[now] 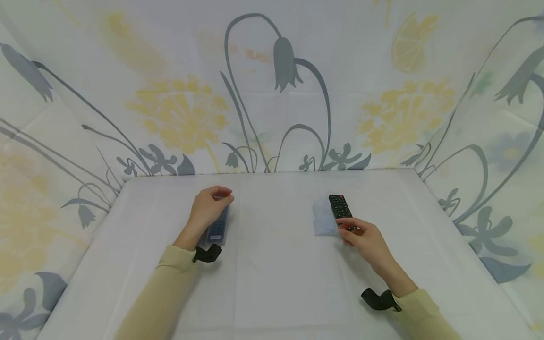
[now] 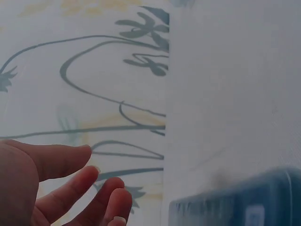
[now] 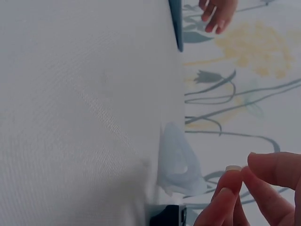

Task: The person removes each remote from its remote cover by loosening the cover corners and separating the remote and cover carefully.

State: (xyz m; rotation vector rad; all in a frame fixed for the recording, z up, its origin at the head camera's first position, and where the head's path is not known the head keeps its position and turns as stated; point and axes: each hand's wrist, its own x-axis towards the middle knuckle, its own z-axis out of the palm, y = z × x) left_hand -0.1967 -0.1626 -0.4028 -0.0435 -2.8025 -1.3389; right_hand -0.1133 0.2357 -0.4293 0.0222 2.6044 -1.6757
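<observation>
A remote in a bluish translucent cover (image 1: pixel 217 229) lies on the white table (image 1: pixel 276 283) at the left. My left hand (image 1: pixel 210 205) hovers over its far end with fingers loosely curled. The left wrist view shows those fingers (image 2: pixel 70 183) holding nothing, with the covered remote (image 2: pixel 235 207) beside them. A black remote (image 1: pixel 339 206) lies at the right, partly on a crumpled clear cover (image 1: pixel 323 219). My right hand (image 1: pixel 365 238) is at its near end. In the right wrist view its fingers (image 3: pixel 235 188) are lightly curled, off the remote (image 3: pixel 167 217), beside the clear cover (image 3: pixel 176 162).
Floral cloth walls (image 1: pixel 272 94) close in the table at the back and on both sides. Black wrist straps (image 1: pixel 378 300) sit on both sleeves. Bare white tabletop lies between the two hands and toward the front edge.
</observation>
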